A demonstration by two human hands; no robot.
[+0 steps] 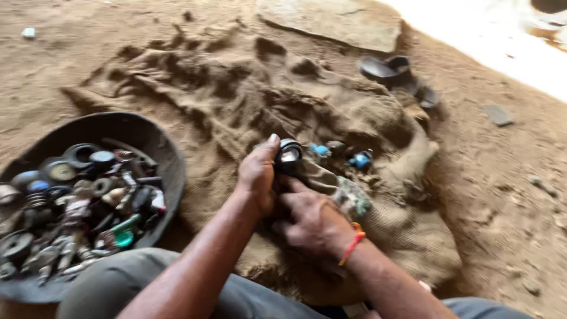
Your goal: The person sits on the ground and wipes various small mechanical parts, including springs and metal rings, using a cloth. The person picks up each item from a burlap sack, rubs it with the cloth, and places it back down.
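Left hand (258, 172) grips round metal part (289, 156); right hand (310, 221) wipes with rag (345, 192).

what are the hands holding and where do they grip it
The left hand grips a small round dark metal part by its side, thumb on the rim; the right hand presses a dirty rag against it.

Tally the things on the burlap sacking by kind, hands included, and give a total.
Hands: 2, left hand and right hand, both on one round metal part
Round metal part: 1
Dirty rag: 1
Small blue parts: 2
Total: 6

The other small dark bits beside the blue ones on the burlap sacking are too blurred to count.
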